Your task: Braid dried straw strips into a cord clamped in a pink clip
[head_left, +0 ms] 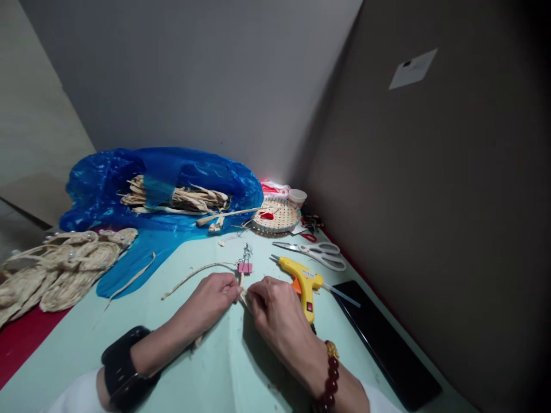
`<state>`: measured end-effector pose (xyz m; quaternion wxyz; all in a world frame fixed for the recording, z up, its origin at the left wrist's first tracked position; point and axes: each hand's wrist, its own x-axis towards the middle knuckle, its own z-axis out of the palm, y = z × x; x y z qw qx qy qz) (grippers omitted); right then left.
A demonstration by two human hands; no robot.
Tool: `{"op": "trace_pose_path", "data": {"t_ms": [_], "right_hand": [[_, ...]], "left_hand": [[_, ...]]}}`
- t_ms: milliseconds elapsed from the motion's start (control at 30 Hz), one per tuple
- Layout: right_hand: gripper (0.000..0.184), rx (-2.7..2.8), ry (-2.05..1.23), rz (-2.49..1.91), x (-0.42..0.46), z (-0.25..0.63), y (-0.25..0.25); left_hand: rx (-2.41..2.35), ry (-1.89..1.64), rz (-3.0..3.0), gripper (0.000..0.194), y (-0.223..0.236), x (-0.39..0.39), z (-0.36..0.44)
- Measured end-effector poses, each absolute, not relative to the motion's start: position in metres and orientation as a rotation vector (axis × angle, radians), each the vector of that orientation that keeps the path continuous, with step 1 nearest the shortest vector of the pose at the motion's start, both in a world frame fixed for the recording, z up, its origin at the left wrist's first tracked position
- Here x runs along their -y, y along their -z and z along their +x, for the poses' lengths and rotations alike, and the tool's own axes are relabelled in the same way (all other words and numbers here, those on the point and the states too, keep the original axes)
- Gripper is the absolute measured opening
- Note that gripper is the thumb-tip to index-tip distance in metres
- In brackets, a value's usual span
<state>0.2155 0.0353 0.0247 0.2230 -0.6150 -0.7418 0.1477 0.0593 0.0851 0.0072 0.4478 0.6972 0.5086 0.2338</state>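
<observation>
My left hand (213, 301) and my right hand (275, 312) meet at the middle of the pale green table (228, 367), both pinching a thin dried straw strip (196, 272) that curves off to the left. A pink binder clip (245, 266) is clamped on the strip just beyond my fingertips. The fingers of both hands are closed on the strip. A yellow glue gun (303, 281) lies right beside my right hand.
White-handled scissors (321, 252) lie behind the glue gun. A round woven tray (276, 215) and small white cup (297, 197) sit near the wall. A blue plastic bag (159, 183) holds straw bundles. Woven straw pieces (64, 264) lie at left. A black phone (385, 341) rests at right.
</observation>
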Motion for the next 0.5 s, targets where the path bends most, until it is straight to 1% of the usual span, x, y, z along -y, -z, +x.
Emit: {"op": "trace_pose_path", "data": {"t_ms": [133, 233, 300, 400, 433, 500], "right_hand": [[0.020, 2.124, -0.143, -1.685, -0.025, 0.208, -0.020], [0.014, 2.215, 0.065, -1.538, -0.017, 0.202, -0.014], [0.018, 2.275, 0.176, -1.407, -0.013, 0.199, -0.006], [0.030, 2.337, 0.360, -1.237, -0.013, 0.198, 0.007], [0.031, 2.306, 0.435, -1.214, -0.014, 0.199, 0.011], [0.030, 2.383, 0.469, -1.093, -0.020, 0.203, 0.015]], "left_hand": [[-1.262, -0.632, 1.704, 0.027, -0.005, -0.084, 0.061], [-1.200, -0.644, 1.628, 0.028, -0.006, -0.082, 0.061], [-1.158, -0.632, 1.562, 0.026, -0.010, -0.078, 0.060], [-1.133, -0.616, 1.482, 0.025, -0.016, -0.072, 0.058], [-1.135, -0.618, 1.465, 0.024, -0.017, -0.071, 0.058], [-1.150, -0.638, 1.454, 0.018, -0.019, -0.070, 0.057]]}}
